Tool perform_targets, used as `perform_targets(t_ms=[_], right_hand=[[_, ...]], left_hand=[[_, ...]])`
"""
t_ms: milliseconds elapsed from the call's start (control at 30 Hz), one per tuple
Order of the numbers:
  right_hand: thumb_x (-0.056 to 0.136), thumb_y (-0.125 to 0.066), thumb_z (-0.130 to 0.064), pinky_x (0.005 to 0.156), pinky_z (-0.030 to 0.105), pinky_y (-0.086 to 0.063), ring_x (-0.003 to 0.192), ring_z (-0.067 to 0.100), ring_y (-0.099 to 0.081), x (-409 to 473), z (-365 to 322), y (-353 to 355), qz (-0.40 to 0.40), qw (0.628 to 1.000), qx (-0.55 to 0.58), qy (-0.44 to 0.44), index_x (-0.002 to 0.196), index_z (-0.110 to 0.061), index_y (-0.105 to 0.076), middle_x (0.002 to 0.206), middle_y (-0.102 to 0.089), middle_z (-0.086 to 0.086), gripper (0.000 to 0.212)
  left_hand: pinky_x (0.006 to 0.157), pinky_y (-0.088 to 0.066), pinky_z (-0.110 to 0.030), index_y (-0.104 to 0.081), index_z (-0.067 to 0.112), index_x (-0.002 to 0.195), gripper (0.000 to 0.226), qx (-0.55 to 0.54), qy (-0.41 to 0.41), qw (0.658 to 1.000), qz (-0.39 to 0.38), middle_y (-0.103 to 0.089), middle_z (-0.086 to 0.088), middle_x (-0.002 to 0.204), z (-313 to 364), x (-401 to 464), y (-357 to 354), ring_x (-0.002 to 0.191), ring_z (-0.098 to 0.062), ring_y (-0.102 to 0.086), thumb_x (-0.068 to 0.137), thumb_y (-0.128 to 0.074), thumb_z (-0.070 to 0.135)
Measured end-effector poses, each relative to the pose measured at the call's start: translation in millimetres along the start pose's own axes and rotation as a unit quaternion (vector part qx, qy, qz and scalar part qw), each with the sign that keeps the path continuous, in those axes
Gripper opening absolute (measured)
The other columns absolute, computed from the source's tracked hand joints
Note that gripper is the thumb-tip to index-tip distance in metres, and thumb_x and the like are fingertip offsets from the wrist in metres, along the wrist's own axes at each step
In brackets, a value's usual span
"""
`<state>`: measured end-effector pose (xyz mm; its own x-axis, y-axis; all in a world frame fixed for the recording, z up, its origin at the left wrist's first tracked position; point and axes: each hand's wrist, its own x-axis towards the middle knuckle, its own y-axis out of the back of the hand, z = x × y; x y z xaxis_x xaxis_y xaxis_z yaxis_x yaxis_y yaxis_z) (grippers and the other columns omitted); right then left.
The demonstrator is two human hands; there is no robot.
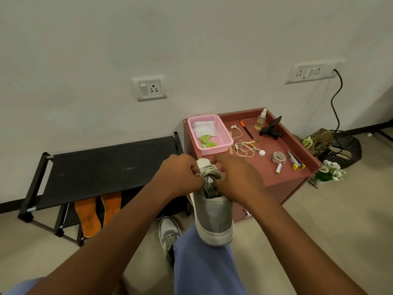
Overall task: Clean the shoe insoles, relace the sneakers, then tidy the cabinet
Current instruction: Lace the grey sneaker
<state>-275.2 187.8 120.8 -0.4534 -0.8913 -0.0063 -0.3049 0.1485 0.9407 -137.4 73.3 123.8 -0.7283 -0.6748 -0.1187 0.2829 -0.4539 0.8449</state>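
A grey and white sneaker (213, 218) rests heel-down on my knee, toe pointing away. My left hand (180, 175) pinches its lace (209, 172) on the left side of the tongue. On the right side, my right hand (236, 177) pinches the lace as well. The second sneaker (169, 233) lies on the floor beside my leg, partly hidden. Two orange insoles (88, 218) lean against the black shoe rack (102, 169). The red cabinet (297, 150) stands just behind the shoe.
On the cabinet top lie a pink basket (221, 135) with cloths, white earphones (244, 145), a pen (246, 129), a spray bottle (261, 120), a black phone holder (272, 128), tape (278, 157) and small items. A dark bin (344, 152) and white flowers (329, 171) sit at right.
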Motion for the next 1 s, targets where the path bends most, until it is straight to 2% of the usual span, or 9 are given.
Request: perform_targets(t_ms=[67, 200, 267, 333, 467, 567, 667, 833, 1000], right_hand=[[0.078, -0.075, -0.03, 0.075, 0.034, -0.054, 0.095, 0.021, -0.063, 2.6, -7.7, -1.4, 0.008, 1.0, -0.006, 0.024, 0.119, -0.04, -0.064, 0.111, -0.067, -0.006, 0.043], [0.079, -0.071, -0.024, 0.066, 0.031, -0.055, 0.078, 0.017, -0.062, 10.2, -11.2, -7.4, 0.055, 0.998, -0.026, 0.014, 0.088, -0.032, -0.068, 0.084, -0.066, -0.008, 0.012], [0.08, -0.069, -0.025, 0.064, 0.03, -0.054, 0.075, 0.012, -0.061, 13.5, -4.3, -14.1, 0.081, 0.996, 0.022, -0.004, 0.081, -0.032, -0.066, 0.078, -0.065, -0.012, 0.008], [0.082, -0.07, -0.029, 0.064, 0.029, -0.053, 0.075, 0.007, -0.061, 13.4, 0.7, -20.4, 0.085, 0.99, 0.104, -0.033, 0.081, -0.033, -0.067, 0.08, -0.067, -0.016, 0.006], [0.081, -0.074, -0.024, 0.07, 0.036, -0.059, 0.075, 0.006, -0.066, 12.7, 7.7, -29.7, 0.09, 0.961, 0.252, -0.073, 0.079, -0.033, -0.071, 0.08, -0.071, -0.015, 0.009], [0.084, -0.073, -0.014, 0.069, 0.041, -0.06, 0.073, 0.019, -0.072, 12.1, 8.3, -22.5, 0.095, 0.915, 0.376, -0.115, 0.082, -0.023, -0.074, 0.076, -0.074, -0.003, 0.009], [0.094, -0.065, -0.007, 0.057, 0.034, -0.055, 0.07, 0.021, -0.071, 11.0, 7.3, -8.8, 0.095, 0.843, 0.51, -0.141, 0.1, -0.006, -0.068, 0.084, -0.078, 0.01, 0.006], [0.098, -0.06, -0.005, 0.047, 0.027, -0.048, 0.064, 0.013, -0.066, 13.6, 14.7, 2.4, 0.129, 0.78, 0.586, -0.176, 0.11, -0.01, -0.065, 0.088, -0.078, 0.011, 0.014], [0.096, -0.056, -0.002, 0.045, 0.026, -0.04, 0.05, 0.012, -0.053, 12.7, 31.2, 6.2, 0.191, 0.707, 0.631, -0.255, 0.1, -0.015, -0.065, 0.073, -0.067, 0.008, 0.016]], left_hand=[[0.069, -0.064, -0.033, -0.078, 0.021, 0.083, 0.007, 0.0, -0.006, 1.0, 0.001, -0.073, 0.005, 0.075, -0.6, 1.4, -2.5, 0.066, -0.012, -0.07, 0.081, -0.077, 0.028], [0.069, -0.064, -0.033, -0.078, 0.023, 0.086, 0.008, -0.015, -0.016, 1.0, 0.002, -0.074, 0.006, 0.078, -6.2, 1.8, -3.6, 0.067, -0.011, -0.071, 0.082, -0.078, 0.029], [0.07, -0.064, -0.033, -0.079, 0.023, 0.087, 0.008, -0.024, -0.022, 0.999, 0.01, -0.074, 0.008, 0.076, -7.8, -0.2, -2.5, 0.067, -0.01, -0.07, 0.082, -0.078, 0.028], [0.071, -0.064, -0.034, -0.079, 0.022, 0.089, 0.008, -0.032, -0.023, 0.999, 0.022, -0.073, 0.009, 0.076, -7.2, -2.4, -1.5, 0.068, -0.01, -0.07, 0.082, -0.078, 0.024], [0.072, -0.064, -0.036, -0.079, 0.021, 0.086, 0.007, -0.037, -0.029, 0.998, 0.044, -0.072, 0.008, 0.075, -6.7, -4.4, -2.3, 0.07, -0.012, -0.069, 0.08, -0.078, 0.02], [0.07, -0.064, -0.035, -0.078, 0.021, 0.084, 0.005, -0.033, -0.024, 0.998, 0.053, -0.072, 0.009, 0.074, -8.8, -4.9, -1.3, 0.067, -0.009, -0.069, 0.079, -0.079, 0.022], [0.071, -0.064, -0.032, -0.078, 0.022, 0.086, 0.007, -0.018, -0.013, 0.998, 0.061, -0.072, 0.01, 0.076, -9.8, -3.8, 1.1, 0.068, -0.008, -0.068, 0.079, -0.08, 0.024], [0.074, -0.064, -0.031, -0.077, 0.023, 0.091, 0.013, 0.002, 0.008, 0.998, 0.07, -0.073, 0.007, 0.084, -5.8, -2.7, 1.0, 0.072, -0.011, -0.069, 0.08, -0.081, 0.027], [0.074, -0.063, -0.029, -0.076, 0.023, 0.093, 0.016, 0.023, 0.009, 0.997, 0.074, -0.073, 0.007, 0.085, -3.7, -2.3, -0.5, 0.07, -0.01, -0.067, 0.081, -0.081, 0.032]])
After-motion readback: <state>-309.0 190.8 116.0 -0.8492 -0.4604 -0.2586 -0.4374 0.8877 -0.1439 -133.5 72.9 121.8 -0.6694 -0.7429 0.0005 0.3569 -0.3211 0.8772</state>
